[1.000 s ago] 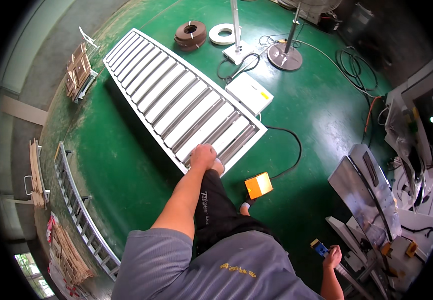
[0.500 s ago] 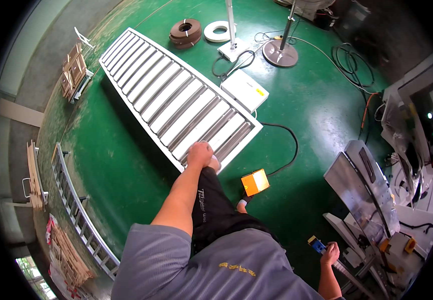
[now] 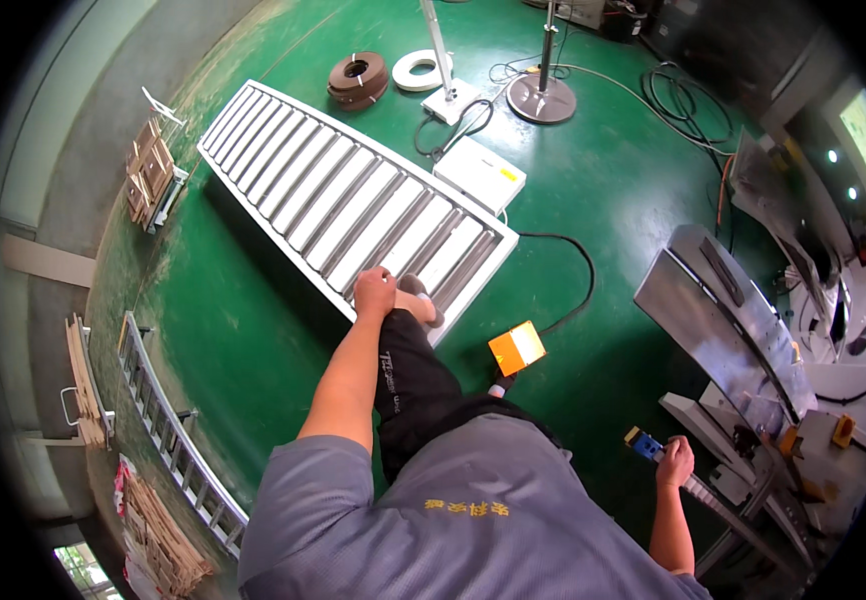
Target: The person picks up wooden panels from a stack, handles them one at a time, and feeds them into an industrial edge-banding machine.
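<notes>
My left hand (image 3: 374, 293) is closed in a loose fist over the near end of the white-framed roller conveyor (image 3: 325, 165), beside my bent leg. Whether it holds anything is hidden. My left foot (image 3: 421, 298), in a dark slipper, rests on the rollers just right of that hand. At the lower right, my right hand (image 3: 675, 463) is closed at the end of a small blue block with a yellowish tip (image 3: 645, 444). A ribbed grey piece (image 3: 715, 500) extends behind that hand. An orange foot-pedal cover (image 3: 517, 348) sits on the floor near my right foot.
Metal machine panels (image 3: 698, 320) stand at the right. A white box (image 3: 480, 175) is beside the conveyor, with a black cable (image 3: 590, 270) curving to the pedal. Brown and white coils (image 3: 358, 80) and a round stand base (image 3: 543, 98) lie beyond. A metal ladder-like frame (image 3: 178, 435) lies left.
The view has shifted slightly. My left hand has moved left, leaving more of the slippered foot showing. My right hand stays at the blue block.
</notes>
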Action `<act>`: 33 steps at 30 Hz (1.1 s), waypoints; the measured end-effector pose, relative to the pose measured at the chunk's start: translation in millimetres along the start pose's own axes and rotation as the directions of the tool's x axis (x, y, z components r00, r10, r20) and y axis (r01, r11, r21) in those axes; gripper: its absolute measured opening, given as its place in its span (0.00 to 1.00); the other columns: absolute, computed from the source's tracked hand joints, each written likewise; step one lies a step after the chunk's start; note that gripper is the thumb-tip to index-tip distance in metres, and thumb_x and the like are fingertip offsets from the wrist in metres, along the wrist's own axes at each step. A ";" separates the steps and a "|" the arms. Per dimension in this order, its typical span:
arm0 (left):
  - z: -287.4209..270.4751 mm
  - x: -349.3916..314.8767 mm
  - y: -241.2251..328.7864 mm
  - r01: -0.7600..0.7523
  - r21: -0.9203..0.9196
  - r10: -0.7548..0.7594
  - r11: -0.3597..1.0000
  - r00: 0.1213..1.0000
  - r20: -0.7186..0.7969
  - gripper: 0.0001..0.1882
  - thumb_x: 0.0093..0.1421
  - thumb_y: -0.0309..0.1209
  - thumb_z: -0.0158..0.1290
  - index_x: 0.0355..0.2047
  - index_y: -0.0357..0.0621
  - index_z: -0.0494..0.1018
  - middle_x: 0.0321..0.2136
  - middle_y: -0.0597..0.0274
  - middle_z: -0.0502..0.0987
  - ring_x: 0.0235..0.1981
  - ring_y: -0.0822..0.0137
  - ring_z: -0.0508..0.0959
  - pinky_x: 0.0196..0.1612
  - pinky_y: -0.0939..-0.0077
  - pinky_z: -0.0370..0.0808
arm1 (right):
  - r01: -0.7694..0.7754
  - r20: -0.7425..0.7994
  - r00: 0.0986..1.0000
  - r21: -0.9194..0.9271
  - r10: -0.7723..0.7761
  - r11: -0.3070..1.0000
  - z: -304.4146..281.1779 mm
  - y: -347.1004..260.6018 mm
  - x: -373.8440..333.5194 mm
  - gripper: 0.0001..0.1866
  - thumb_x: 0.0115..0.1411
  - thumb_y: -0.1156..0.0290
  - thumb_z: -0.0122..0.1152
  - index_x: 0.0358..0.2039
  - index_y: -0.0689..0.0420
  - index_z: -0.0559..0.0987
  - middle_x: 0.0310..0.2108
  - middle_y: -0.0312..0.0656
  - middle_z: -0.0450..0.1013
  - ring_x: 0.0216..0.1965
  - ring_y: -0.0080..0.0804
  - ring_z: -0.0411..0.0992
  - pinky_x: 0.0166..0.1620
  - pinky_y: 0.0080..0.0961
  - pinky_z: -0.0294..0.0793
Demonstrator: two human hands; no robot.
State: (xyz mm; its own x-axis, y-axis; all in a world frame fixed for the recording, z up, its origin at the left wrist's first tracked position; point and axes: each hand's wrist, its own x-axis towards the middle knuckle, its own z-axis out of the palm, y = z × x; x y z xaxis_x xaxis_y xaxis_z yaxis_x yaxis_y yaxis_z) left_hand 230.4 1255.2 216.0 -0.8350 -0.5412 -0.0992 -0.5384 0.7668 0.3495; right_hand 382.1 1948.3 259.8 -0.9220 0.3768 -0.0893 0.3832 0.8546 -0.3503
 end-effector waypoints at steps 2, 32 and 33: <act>-1.6 -11.0 -4.2 0.043 -0.045 -0.045 0.998 0.998 -0.042 0.12 0.55 0.35 0.50 0.36 0.42 0.77 0.40 0.51 0.77 0.47 0.51 0.73 0.52 0.59 0.69 | 0.008 -0.012 1.000 -0.012 -0.008 1.000 -2.9 -3.9 -1.2 0.15 0.60 0.62 0.45 0.27 0.56 0.77 0.22 0.45 0.74 0.28 0.45 0.74 0.33 0.37 0.71; 28.4 -262.8 -148.7 0.519 -0.688 -0.124 0.507 0.834 0.537 0.16 0.64 0.36 0.49 0.48 0.41 0.71 0.35 0.62 0.79 0.30 0.73 0.76 0.33 0.80 0.71 | 0.050 -0.117 0.991 -0.103 -0.062 0.993 4.7 11.4 9.1 0.15 0.60 0.62 0.44 0.33 0.55 0.78 0.33 0.52 0.76 0.37 0.54 0.73 0.40 0.46 0.71; 20.9 -270.1 -149.1 0.516 -0.711 -0.139 0.477 0.844 0.519 0.16 0.65 0.37 0.48 0.48 0.41 0.71 0.35 0.61 0.79 0.31 0.72 0.76 0.34 0.79 0.72 | 0.064 -0.105 0.991 -0.129 -0.078 0.990 7.5 19.2 15.4 0.16 0.61 0.62 0.43 0.34 0.56 0.78 0.34 0.52 0.76 0.38 0.54 0.73 0.40 0.46 0.71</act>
State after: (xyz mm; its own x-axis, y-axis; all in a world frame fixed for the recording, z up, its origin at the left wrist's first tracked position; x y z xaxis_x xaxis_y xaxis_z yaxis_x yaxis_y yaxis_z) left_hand 533.8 1294.3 171.1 -0.6882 -0.3839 -0.6156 -0.6075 -0.1588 0.7783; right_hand 374.9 1967.9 244.7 -0.9380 0.3448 0.0370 0.3275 0.9158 -0.2325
